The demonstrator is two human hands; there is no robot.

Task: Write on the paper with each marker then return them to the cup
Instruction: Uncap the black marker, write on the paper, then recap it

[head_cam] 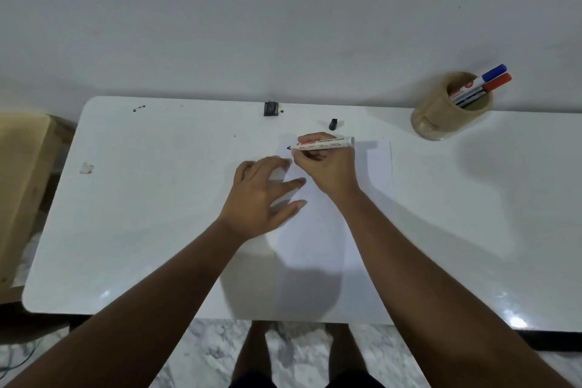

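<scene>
A white sheet of paper (318, 230) lies on the white table (141, 198). My right hand (327, 167) grips an uncapped black permanent marker (324, 143), its tip pointing left at the paper's far left corner. My left hand (261, 195) rests flat on the paper's left side with fingers spread. The marker's black cap (333, 124) lies on the table just beyond the paper. At the far right stands a tan cup (441, 116) holding a blue-capped marker (491, 74) and a red-capped marker (494, 83).
A small black object (271, 109) sits at the table's far edge by the wall. A scrap of tape (86, 168) is stuck on the left. A wooden piece of furniture (22, 186) stands left of the table. Marble floor shows below the near edge.
</scene>
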